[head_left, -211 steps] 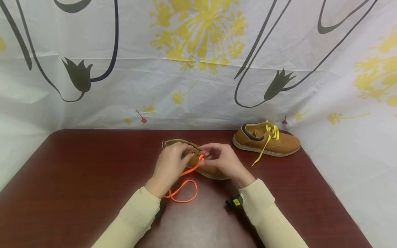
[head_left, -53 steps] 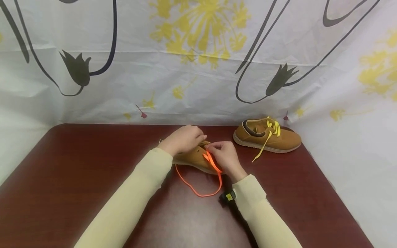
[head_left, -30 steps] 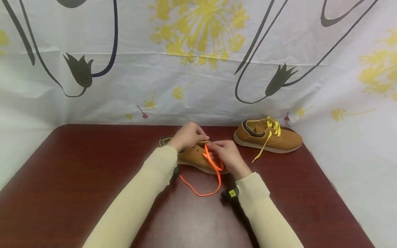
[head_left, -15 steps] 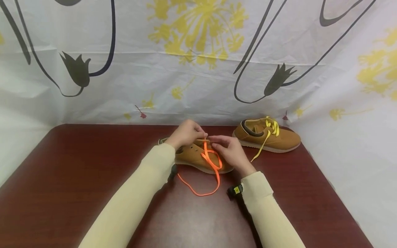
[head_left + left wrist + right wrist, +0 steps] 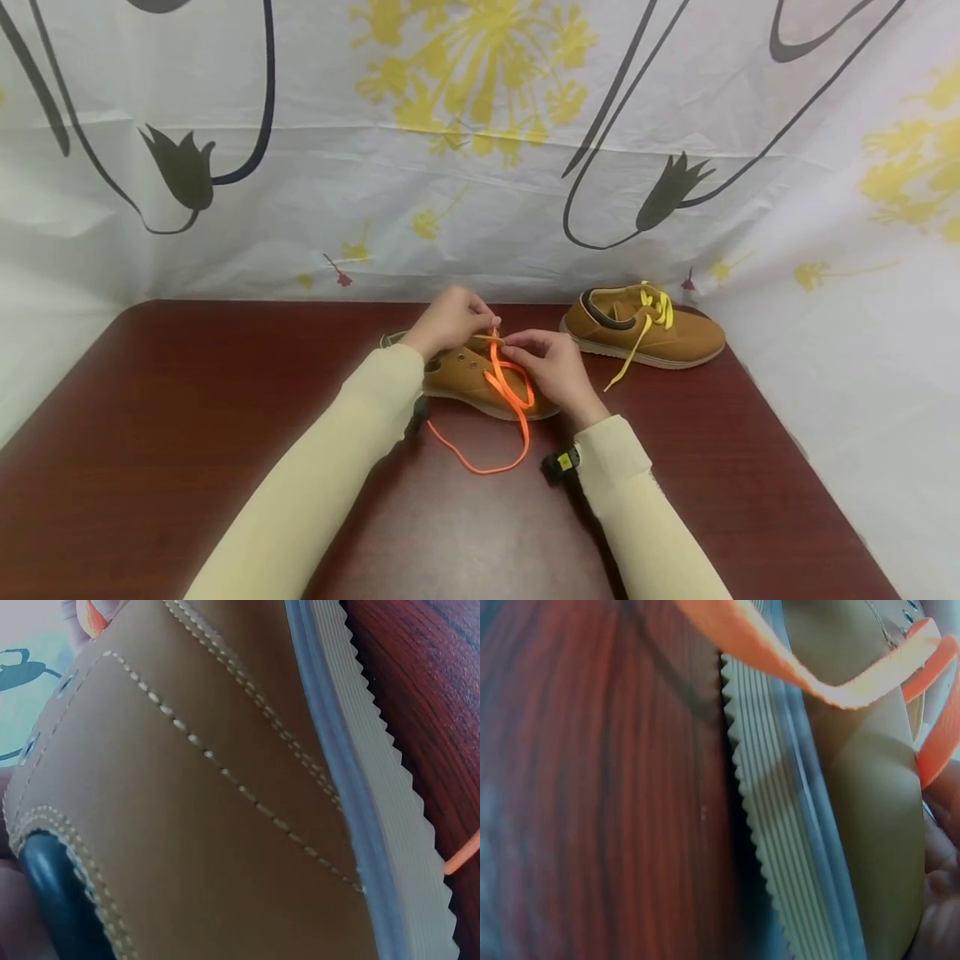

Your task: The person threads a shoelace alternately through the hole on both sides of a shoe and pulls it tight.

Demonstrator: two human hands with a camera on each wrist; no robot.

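A tan shoe (image 5: 468, 379) with an orange shoelace (image 5: 517, 408) lies across the middle of the table, toe to the right. My left hand (image 5: 450, 321) reaches over its opening and pinches the lace just above the far eyelet flap. Thumb and index finger of my right hand (image 5: 557, 367) pinch that flap's edge from the right. From the flap the lace runs down over the near side and loops on the table. In the left wrist view the shoe's stitched side (image 5: 217, 802) fills most of the frame. Right-hand fingers (image 5: 939, 862) show beside the shoe in the right wrist view.
A second tan shoe (image 5: 660, 337), laced in yellow, stands at the table's back right corner. One yellow lace end (image 5: 628, 362) hangs down onto the dark red table (image 5: 225, 400). Behind the table hangs a white patterned cloth (image 5: 465, 225).
The lace by the far flap has passed from my right fingertips to my left ones, which rose slightly. My right hand drew back, then came in to the flap. Earlier, both hands worked nearer the front.
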